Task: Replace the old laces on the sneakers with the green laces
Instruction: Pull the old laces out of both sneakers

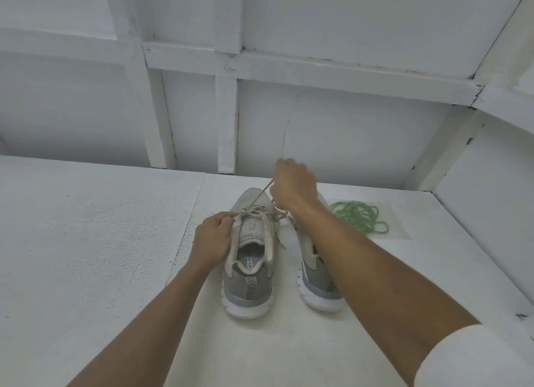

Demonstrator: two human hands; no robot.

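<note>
Two grey sneakers stand heel-toward-me on the white table [86, 242]. The left sneaker [250, 256] still has its old beige lace [261, 194] threaded through it. My left hand [212, 236] grips the left side of that shoe's upper at the eyelets. My right hand [293, 184] is raised above the toe and pinches the old lace, which runs taut down to the eyelets. My right forearm covers much of the right sneaker [318, 282]. The green laces [359, 217] lie in a loose coil to the right of the shoes.
A white panelled wall [260, 112] rises right behind the table's far edge, and a white side wall [491, 213] closes in on the right. A clear plastic bag [400, 216] lies under the green laces.
</note>
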